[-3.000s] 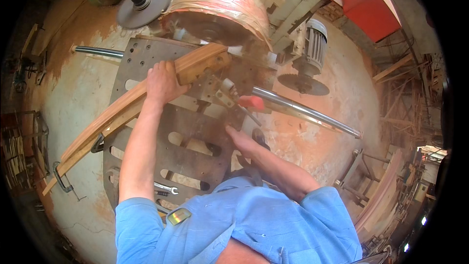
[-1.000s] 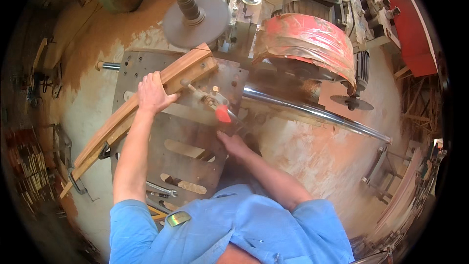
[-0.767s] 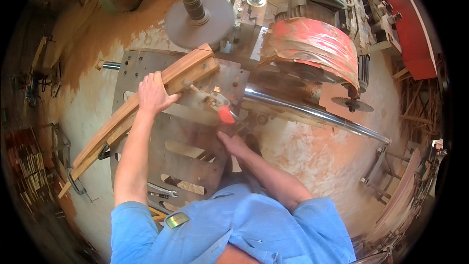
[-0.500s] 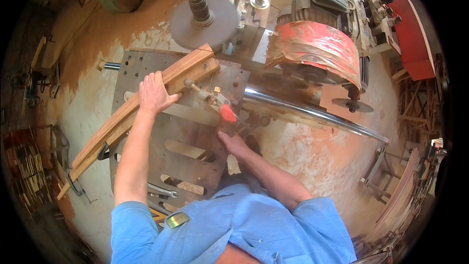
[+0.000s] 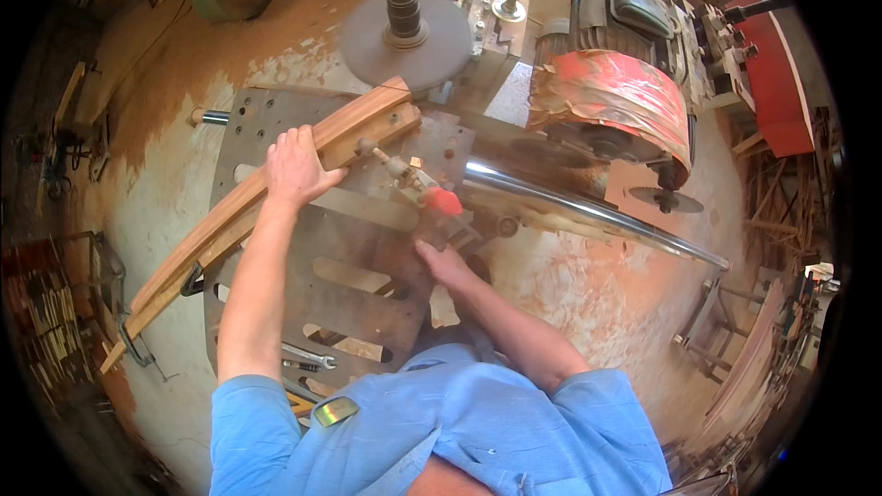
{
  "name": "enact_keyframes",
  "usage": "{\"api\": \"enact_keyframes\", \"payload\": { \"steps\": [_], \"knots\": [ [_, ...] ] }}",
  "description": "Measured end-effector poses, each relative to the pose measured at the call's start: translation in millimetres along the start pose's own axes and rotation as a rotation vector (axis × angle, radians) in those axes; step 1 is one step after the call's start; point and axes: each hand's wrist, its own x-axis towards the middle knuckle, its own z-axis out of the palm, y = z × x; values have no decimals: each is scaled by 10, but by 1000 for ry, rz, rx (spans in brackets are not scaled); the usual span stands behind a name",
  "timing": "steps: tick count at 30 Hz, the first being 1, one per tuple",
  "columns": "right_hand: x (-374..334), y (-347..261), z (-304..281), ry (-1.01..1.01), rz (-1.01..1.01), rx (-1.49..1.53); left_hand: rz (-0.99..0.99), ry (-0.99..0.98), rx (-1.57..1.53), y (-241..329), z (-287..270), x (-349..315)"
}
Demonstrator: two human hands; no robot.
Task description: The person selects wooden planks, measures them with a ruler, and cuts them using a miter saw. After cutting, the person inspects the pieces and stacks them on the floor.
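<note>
A curved wooden piece point(image 5: 197, 237) lies diagonally across a slotted metal counter point(image 5: 354, 243), its lower end jutting past the left edge, where a C-clamp point(image 5: 131, 335) grips it. The left hand point(image 5: 296, 165) has its fingers clamped over the wood, thumb pointing inward. The right hand point(image 5: 444, 262) is at the counter's right edge, just below a red-handled clamp point(image 5: 443, 201) (its fingers are largely hidden, so whether they are closed cannot be told). Dusty floor point(image 5: 588, 303) stretches rightward, crossed by a steel rail point(image 5: 588, 209). A shiny tag-like object point(image 5: 336, 411) sits against the blue shirt point(image 5: 413, 432), any lettering too small to read. Beyond the far edge stand a round disc point(image 5: 377, 48), apparently spinning, and a red-wrapped guard point(image 5: 616, 96); a wrench point(image 5: 320, 360) lies near the left forearm.
</note>
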Motion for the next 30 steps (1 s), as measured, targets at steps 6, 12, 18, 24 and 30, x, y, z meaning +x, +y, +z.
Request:
{"api": "enact_keyframes", "payload": {
  "steps": [6, 12, 18, 24, 30],
  "knots": [
    [15, -21, 413, -23, 29, 33, 1, -5, 1, -429, -64, -48],
    [-214, -209, 1069, 87, 122, 91, 9, 6, -35, -959, -156, -59],
    [-69, 72, 1764, 65, 169, 143, 38, 63, -85, -1649, -258, -118],
    [68, -60, 2246, 117, 198, -43, 17, 34, -78, -2153, -397, -81],
    [207, -212, 2655, 160, 196, -94, 10, 8, -49, -2533, -479, 39]
  ]
}}
